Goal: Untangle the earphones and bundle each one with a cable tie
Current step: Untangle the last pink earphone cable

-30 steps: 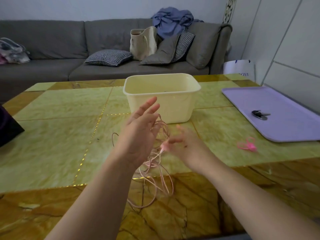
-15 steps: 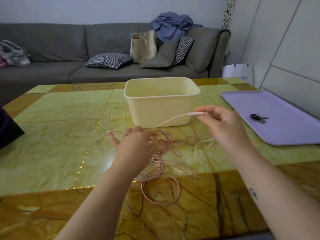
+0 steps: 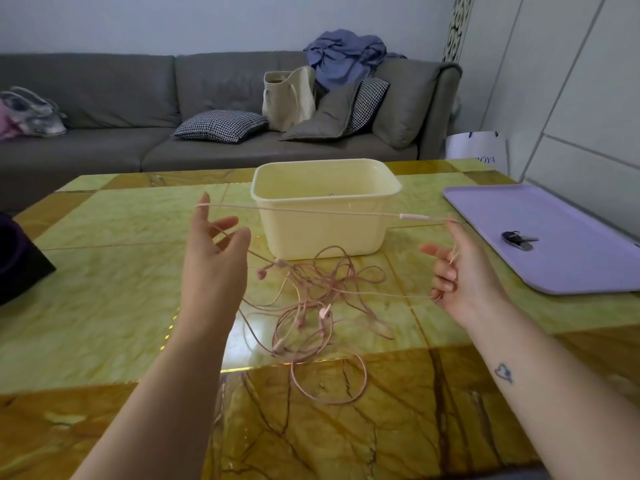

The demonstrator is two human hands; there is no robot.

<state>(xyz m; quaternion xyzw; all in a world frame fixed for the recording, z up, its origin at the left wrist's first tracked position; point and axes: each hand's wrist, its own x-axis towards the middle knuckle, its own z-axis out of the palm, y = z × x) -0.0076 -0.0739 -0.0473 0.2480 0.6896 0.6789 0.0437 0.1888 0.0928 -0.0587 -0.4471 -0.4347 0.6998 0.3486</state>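
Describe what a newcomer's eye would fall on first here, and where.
A thin pink earphone cable stretches taut between the left hand and right hand, in front of the pale yellow plastic tub. Below it, a tangle of pink earphone cords sprawls on the green-and-amber marble table.

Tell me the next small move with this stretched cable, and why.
Probably raise both hands to draw more slack out: the earphone cable runs taut from left hand to right hand, while the rest lies looped in the tangle on the table.
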